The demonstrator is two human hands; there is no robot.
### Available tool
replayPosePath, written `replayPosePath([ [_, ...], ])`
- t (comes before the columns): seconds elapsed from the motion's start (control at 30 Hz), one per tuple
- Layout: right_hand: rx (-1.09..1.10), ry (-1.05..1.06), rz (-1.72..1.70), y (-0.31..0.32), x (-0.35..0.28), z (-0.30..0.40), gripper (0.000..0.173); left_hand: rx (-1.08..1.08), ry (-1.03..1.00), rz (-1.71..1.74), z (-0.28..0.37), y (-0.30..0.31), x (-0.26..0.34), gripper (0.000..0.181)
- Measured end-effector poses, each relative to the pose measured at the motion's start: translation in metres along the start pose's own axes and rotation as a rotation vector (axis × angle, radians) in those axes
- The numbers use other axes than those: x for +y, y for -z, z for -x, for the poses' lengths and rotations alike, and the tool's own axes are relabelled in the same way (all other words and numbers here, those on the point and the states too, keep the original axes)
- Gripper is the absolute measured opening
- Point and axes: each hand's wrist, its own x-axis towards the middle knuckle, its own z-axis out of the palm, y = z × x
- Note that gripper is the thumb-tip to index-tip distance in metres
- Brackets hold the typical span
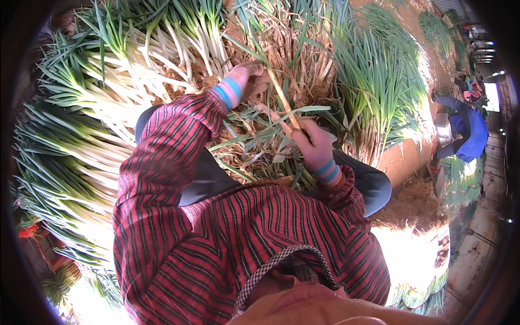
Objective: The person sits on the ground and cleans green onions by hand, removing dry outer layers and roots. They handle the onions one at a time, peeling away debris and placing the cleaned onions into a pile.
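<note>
My right hand (316, 142), in a pink glove with a blue-striped cuff, grips the lower end of a single green onion (279, 87). Its brownish stalk slants up and away to the left, with green leaves at the far end. Beside the upper stalk is my left hand (248, 79), gloved alike, with its fingers curled; whether they hold the stalk or only touch it is unclear. Below both hands, a litter of stripped leaves and dry skins (260, 148) lies between my knees. Untrimmed green onions (302, 53) with dry outer leaves lie just ahead.
Piles of white-stemmed green onions (81, 150) curve around my left side. More long-leaved green onions (373, 85) stand to the right on the brown ground (406, 156). A brown heap of root-like fibres (414, 201) sits at right. Farther off, a person in blue (471, 130) bends over.
</note>
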Motion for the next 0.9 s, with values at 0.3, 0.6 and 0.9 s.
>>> replayPosePath([
  [0.3, -0.486, -0.161, 0.213, -0.035, 0.051, 0.044, 0.027, 0.113, -0.318, 0.307, 0.023, -0.001, -0.012, 0.020],
  [0.6, -0.306, -0.276, 0.496, -0.001, 0.118, 0.036, 0.039, -0.060, -0.619, 0.377, 0.017, 0.046, 0.000, 0.015],
  [0.9, -0.141, -0.279, -0.447, -0.085, -0.008, 0.004, 0.022, -0.316, -0.547, 0.275, 0.046, 0.021, 0.022, 0.064],
])
